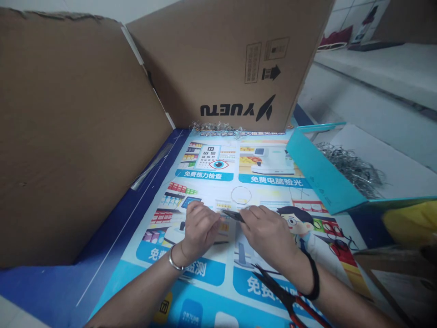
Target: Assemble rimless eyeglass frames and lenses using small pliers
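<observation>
In the head view my right hand is closed around a pair of pliers, whose dark narrow jaws point left. My left hand, with a silver bangle at the wrist, is pinched close to the plier tips; what its fingertips hold is too small to make out. Just beyond both hands a thin wire ring lies on the printed poster sheet. Scissors with dark blades and red-and-black handles lie partly under my right forearm.
Tall cardboard panels stand at the back and left, with silvery wire scraps along the base. On the right, a turquoise box holds tangled silvery wire. Thin black loops lie nearer, beside a yellow object.
</observation>
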`<state>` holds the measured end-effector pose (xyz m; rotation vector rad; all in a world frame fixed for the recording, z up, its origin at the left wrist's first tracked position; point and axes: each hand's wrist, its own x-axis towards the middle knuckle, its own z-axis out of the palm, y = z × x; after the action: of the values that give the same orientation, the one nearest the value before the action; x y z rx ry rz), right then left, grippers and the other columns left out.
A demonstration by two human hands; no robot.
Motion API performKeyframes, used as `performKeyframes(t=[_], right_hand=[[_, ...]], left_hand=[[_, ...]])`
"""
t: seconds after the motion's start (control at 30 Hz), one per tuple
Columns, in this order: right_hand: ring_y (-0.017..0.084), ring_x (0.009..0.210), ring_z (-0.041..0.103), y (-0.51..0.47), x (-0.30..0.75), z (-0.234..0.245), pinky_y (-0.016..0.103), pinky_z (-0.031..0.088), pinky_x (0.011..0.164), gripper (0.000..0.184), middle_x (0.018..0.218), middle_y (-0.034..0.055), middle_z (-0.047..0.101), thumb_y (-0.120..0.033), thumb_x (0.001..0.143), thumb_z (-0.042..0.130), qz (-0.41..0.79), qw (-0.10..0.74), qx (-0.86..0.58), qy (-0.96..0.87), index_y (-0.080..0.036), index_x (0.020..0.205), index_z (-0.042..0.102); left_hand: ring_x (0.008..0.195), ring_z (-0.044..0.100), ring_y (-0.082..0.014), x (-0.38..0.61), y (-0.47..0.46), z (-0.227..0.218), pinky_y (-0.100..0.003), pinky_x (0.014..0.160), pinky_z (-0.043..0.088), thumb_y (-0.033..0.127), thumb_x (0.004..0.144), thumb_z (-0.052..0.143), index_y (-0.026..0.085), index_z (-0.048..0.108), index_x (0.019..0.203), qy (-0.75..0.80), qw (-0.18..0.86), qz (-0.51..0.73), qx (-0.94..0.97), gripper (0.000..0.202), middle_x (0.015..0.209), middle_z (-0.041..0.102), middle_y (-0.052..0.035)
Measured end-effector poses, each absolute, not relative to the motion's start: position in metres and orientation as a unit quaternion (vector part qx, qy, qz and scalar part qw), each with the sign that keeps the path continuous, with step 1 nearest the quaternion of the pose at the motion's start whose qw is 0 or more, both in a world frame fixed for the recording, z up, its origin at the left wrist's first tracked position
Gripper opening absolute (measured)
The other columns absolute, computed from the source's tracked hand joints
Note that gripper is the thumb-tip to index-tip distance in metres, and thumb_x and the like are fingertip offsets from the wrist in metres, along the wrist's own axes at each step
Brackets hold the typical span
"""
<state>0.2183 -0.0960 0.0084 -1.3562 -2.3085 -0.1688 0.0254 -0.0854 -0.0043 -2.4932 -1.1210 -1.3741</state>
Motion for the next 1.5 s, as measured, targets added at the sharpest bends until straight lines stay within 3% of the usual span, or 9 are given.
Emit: performKeyframes(t=[0.63, 0.77, 1.0, 1.3, 1.5], right_hand=[[0.019, 0.082, 0.061, -0.089, 0.221, 0.012, 0.027, 0.041, 0.067, 0.013, 0.085, 0.0044, 0.067, -0.025, 0.084, 0.053, 0.115, 0.177, -0.53, -0.821, -0.019, 0.088, 0.064], [0.019, 0.086, 0.059, -0.085, 0.225, 0.015, 0.027, 0.042, 0.071, 0.015, 0.087, 0.0049, 0.065, -0.025, 0.086, 0.05, 0.136, 0.17, -0.51, -0.832, -0.019, 0.09, 0.062], [0.018, 0.081, 0.057, -0.08, 0.234, 0.021, 0.026, 0.039, 0.067, 0.013, 0.083, 0.0043, 0.062, -0.025, 0.084, 0.05, 0.158, 0.174, -0.504, -0.831, -0.02, 0.083, 0.061], [0.015, 0.074, 0.056, -0.075, 0.235, 0.016, 0.023, 0.037, 0.062, 0.014, 0.079, 0.0024, 0.061, -0.026, 0.083, 0.05, 0.266, 0.173, -0.474, -0.821, -0.02, 0.08, 0.062], [0.014, 0.071, 0.055, -0.075, 0.236, 0.017, 0.022, 0.035, 0.059, 0.011, 0.078, 0.001, 0.062, -0.023, 0.082, 0.051, 0.271, 0.18, -0.454, -0.83, -0.02, 0.078, 0.061]], left_hand=[[0.065, 0.05, -0.0133, 0.023, -0.082, -0.01, -0.033, 0.073, 0.041, 0.01, 0.08, 0.058, 0.019, 0.053, 0.083, -0.363, -0.017, -0.459, -0.811, 0.01, 0.067, 0.058, 0.0009], [0.068, 0.052, -0.0134, 0.022, -0.082, -0.005, -0.031, 0.072, 0.041, 0.014, 0.083, 0.056, 0.019, 0.055, 0.081, -0.402, -0.096, -0.457, -0.788, 0.005, 0.069, 0.059, 0.0004], [0.071, 0.055, -0.0124, 0.018, -0.075, 0.002, -0.024, 0.066, 0.043, 0.025, 0.086, 0.053, 0.017, 0.059, 0.079, -0.482, -0.332, -0.422, -0.692, 0.012, 0.076, 0.061, -0.0011], [0.073, 0.055, -0.0123, 0.015, -0.072, 0.001, -0.023, 0.069, 0.043, 0.027, 0.085, 0.052, 0.017, 0.06, 0.08, -0.45, -0.398, -0.39, -0.698, 0.014, 0.078, 0.063, -0.0015], [0.067, 0.052, -0.012, 0.015, -0.072, 0.004, -0.024, 0.065, 0.042, 0.028, 0.085, 0.052, 0.016, 0.059, 0.076, -0.439, -0.42, -0.369, -0.704, 0.017, 0.073, 0.059, -0.0014]])
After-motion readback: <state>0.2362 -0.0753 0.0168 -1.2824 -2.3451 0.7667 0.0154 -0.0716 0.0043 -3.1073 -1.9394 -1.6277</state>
